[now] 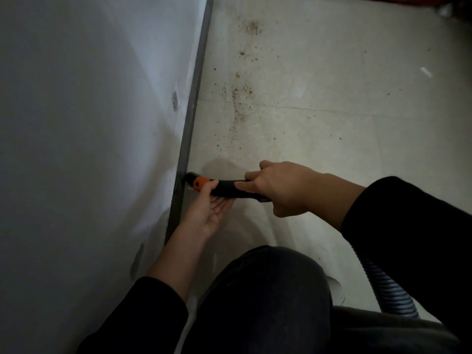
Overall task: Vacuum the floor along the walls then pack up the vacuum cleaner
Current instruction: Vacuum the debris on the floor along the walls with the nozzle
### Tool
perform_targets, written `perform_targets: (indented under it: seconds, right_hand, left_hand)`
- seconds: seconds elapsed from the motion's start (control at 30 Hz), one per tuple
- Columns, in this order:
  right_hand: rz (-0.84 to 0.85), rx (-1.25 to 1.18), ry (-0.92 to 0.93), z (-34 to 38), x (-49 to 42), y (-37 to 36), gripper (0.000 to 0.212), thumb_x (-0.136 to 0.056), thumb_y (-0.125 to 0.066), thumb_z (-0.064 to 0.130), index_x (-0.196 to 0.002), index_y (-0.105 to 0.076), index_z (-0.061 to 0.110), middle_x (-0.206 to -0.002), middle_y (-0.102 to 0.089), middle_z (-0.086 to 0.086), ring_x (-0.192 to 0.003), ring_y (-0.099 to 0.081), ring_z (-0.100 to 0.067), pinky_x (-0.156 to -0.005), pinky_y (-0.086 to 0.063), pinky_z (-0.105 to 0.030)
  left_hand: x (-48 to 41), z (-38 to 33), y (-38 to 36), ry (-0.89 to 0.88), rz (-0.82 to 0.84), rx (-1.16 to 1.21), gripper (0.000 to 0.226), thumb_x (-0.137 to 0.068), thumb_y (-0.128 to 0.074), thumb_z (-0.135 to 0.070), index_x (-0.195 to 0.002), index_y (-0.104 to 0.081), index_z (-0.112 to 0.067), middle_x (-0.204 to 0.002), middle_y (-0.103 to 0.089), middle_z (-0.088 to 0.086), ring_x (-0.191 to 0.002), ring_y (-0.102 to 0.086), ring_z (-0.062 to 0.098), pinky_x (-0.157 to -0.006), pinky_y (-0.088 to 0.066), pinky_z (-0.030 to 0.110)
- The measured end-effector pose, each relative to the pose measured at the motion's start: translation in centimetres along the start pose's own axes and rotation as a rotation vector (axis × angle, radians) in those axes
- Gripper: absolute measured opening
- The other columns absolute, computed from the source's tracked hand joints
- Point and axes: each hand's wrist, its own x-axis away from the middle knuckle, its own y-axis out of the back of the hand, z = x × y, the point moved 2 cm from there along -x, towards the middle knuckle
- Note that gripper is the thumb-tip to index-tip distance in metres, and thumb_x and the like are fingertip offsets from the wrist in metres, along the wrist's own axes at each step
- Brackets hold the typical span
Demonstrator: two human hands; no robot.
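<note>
A black vacuum nozzle [224,189] with an orange clip [200,182] lies almost level, its tip against the grey skirting board [190,129] at the foot of the white wall [89,123]. My right hand [283,187] grips the nozzle's rear part. My left hand [209,210] is under the front part, palm up, thumb on the nozzle by the orange clip. A grey ribbed hose [383,284] runs off at lower right behind my right sleeve. Brown crumbs and dirt [240,98] are scattered on the pale tiled floor [332,123] ahead, near the wall.
My knee in dark trousers [265,297] fills the lower middle. A small white scrap [426,72] lies on the floor at the right. Something dark red [383,1] edges the top right corner.
</note>
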Motion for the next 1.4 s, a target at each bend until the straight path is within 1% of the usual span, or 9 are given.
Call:
perform_targets:
  seconds: [0.1, 0.2, 0.43, 0.67, 0.87, 1.0, 1.13, 1.27, 1.4]
  right_hand:
    - [-0.012, -0.010, -0.001, 0.0, -0.4, 0.0, 0.071, -0.086, -0.059, 0.015, -0.150, -0.028, 0.023, -0.119, -0.053, 0.000, -0.090, -0.040, -0.017, -0.055, -0.029, -0.024]
    - [-0.017, -0.017, -0.011, -0.2, -0.6, 0.1, 0.070, -0.086, -0.059, 0.016, -0.149, -0.028, 0.022, -0.118, -0.052, 0.000, -0.088, -0.039, -0.017, -0.049, -0.022, -0.022]
    - [-0.037, -0.050, -0.061, -0.3, -1.7, 0.5, 0.062, -0.087, -0.058, 0.017, -0.144, -0.034, 0.020, -0.112, -0.053, -0.002, -0.088, -0.043, -0.019, -0.056, -0.031, -0.027]
    - [-0.049, -0.043, -0.092, -0.7, -3.0, 1.0, 0.056, -0.088, -0.057, 0.018, -0.140, -0.038, 0.017, -0.110, -0.054, -0.004, -0.085, -0.041, -0.019, -0.048, -0.023, -0.025]
    - [-0.053, -0.025, -0.106, -0.6, -3.8, 1.3, 0.055, -0.088, -0.059, 0.021, -0.139, -0.039, 0.015, -0.110, -0.055, -0.006, -0.085, -0.042, -0.020, -0.054, -0.027, -0.027]
    - [-0.029, 0.016, -0.096, -0.4, -3.3, 1.3, 0.054, -0.088, -0.059, 0.024, -0.138, -0.041, 0.016, -0.109, -0.056, -0.005, -0.086, -0.044, -0.020, -0.054, -0.028, -0.027]
    - [0.005, 0.061, -0.096, -0.7, -1.6, 0.8, 0.059, -0.087, -0.059, 0.023, -0.142, -0.038, 0.016, -0.111, -0.055, -0.005, -0.087, -0.045, -0.020, -0.050, -0.025, -0.026]
    - [0.053, 0.115, -0.090, -1.1, 0.4, -0.1, 0.071, -0.086, -0.060, 0.021, -0.148, -0.026, 0.013, -0.120, -0.051, -0.009, -0.090, -0.044, -0.022, -0.058, -0.035, -0.030]
    - [0.096, 0.132, -0.105, -1.5, 2.3, -1.2, 0.077, -0.085, -0.061, 0.017, -0.151, -0.020, 0.011, -0.123, -0.048, -0.011, -0.088, -0.039, -0.022, -0.060, -0.039, -0.032]
  left_hand:
    - [-0.3, -0.5, 0.1, -0.006, 0.010, -0.008, 0.022, -0.097, -0.055, -0.020, -0.108, -0.057, -0.001, -0.106, -0.065, 0.018, -0.097, -0.065, 0.024, -0.077, -0.054, 0.030]
    - [-0.6, -0.9, 0.0, -0.004, 0.007, -0.017, 0.024, -0.096, -0.057, -0.020, -0.111, -0.057, -0.001, -0.109, -0.065, 0.019, -0.101, -0.065, 0.025, -0.077, -0.054, 0.030]
    - [-1.9, -2.7, -0.6, -0.021, 0.004, -0.063, 0.030, -0.095, -0.059, -0.021, -0.117, -0.056, -0.001, -0.109, -0.065, 0.017, -0.100, -0.064, 0.023, -0.074, -0.055, 0.028]
    - [-3.2, -4.1, -1.2, -0.039, 0.010, -0.117, 0.034, -0.095, -0.059, -0.024, -0.121, -0.056, -0.002, -0.107, -0.066, 0.014, -0.095, -0.066, 0.020, -0.067, -0.055, 0.025]
    - [-3.9, -5.0, -1.5, -0.048, -0.006, -0.139, 0.043, -0.094, -0.060, -0.025, -0.129, -0.054, -0.002, -0.107, -0.066, 0.013, -0.093, -0.066, 0.019, -0.060, -0.055, 0.023]
    - [-3.5, -4.1, -1.6, -0.053, 0.011, -0.134, 0.043, -0.096, -0.058, -0.025, -0.132, -0.051, -0.001, -0.118, -0.063, 0.016, -0.100, -0.063, 0.020, -0.069, -0.054, 0.024]
    - [-2.9, -2.2, -2.2, -0.042, 0.031, -0.132, 0.047, -0.097, -0.055, -0.028, -0.136, -0.049, -0.001, -0.129, -0.059, 0.018, -0.116, -0.059, 0.025, -0.074, -0.052, 0.024]
    - [-2.3, -0.2, -3.1, -0.016, 0.047, -0.120, 0.042, -0.098, -0.053, -0.028, -0.130, -0.053, -0.002, -0.125, -0.061, 0.017, -0.108, -0.061, 0.023, -0.074, -0.052, 0.022]
    - [-2.2, 1.6, -3.9, 0.012, 0.060, -0.104, 0.036, -0.097, -0.055, -0.028, -0.123, -0.057, -0.002, -0.120, -0.064, 0.017, -0.098, -0.065, 0.019, -0.068, -0.055, 0.021]
